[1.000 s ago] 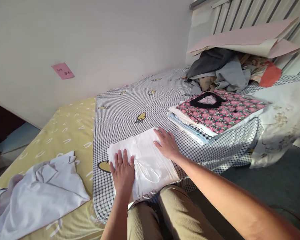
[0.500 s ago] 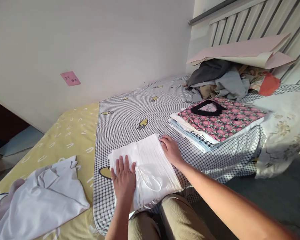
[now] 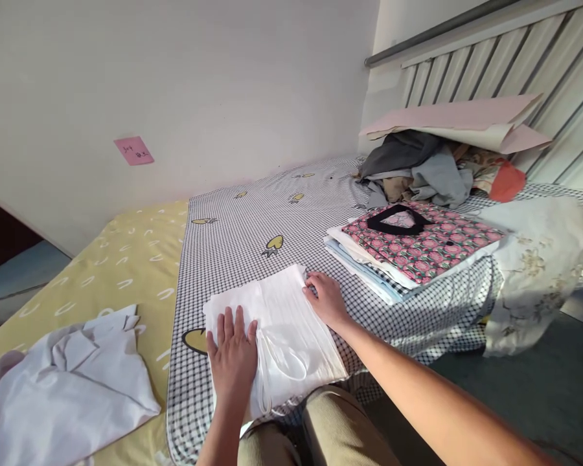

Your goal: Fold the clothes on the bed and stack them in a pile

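A folded white garment (image 3: 291, 317) with a thin white cord (image 3: 284, 362) loosely looped on its front lies on the checked sheet before my knees. My left hand (image 3: 233, 353) rests flat on its left part, fingers spread. At the upper right edge, my right hand (image 3: 326, 299) has its fingers curled in against the fabric, thumb and fingertips at the border. To the right is a stack of folded clothes, with a pink flowered shirt (image 3: 427, 243) with a black collar on top. A white collared shirt (image 3: 72, 388) lies on the yellow cloth at the left.
The checked sheet (image 3: 243, 239) meets a yellow patterned cloth (image 3: 140, 246) on the left. Crumpled clothes (image 3: 412, 168) sit at the back right beneath a pink sheet of paper (image 3: 457, 116). A pink note (image 3: 134, 150) is on the wall.
The view has shifted slightly, so most things appear a little further left and lower. Both hands stay on the white garment in nearly the same pose.
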### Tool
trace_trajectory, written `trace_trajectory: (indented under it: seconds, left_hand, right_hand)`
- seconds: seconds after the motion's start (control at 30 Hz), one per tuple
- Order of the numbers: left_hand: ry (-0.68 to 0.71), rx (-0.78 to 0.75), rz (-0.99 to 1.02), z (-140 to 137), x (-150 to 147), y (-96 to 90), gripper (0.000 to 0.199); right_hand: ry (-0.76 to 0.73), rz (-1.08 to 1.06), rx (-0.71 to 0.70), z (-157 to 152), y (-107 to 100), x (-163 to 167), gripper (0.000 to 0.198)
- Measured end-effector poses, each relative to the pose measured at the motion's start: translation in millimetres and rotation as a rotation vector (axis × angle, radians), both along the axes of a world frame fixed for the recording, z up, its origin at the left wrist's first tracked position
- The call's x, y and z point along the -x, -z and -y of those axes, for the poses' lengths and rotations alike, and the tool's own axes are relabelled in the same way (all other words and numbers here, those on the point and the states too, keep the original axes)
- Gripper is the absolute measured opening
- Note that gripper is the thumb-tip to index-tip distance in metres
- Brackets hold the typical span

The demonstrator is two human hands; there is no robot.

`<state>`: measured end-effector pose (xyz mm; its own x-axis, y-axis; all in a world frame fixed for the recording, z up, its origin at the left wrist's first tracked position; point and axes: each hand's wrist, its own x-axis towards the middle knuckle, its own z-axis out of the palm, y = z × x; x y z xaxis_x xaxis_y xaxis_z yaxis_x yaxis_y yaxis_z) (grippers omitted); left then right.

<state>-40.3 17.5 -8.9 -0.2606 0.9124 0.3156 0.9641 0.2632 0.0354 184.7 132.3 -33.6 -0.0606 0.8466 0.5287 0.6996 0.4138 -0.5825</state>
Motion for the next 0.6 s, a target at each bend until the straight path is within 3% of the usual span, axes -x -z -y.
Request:
trace_trajectory:
  seconds: [0.6]
  left_hand:
    - [0.001, -0.008, 0.054, 0.0, 0.6, -2.0, 0.063]
  right_hand:
    - [0.012, 0.058, 0.038, 5.1, -9.3, 2.0, 0.008]
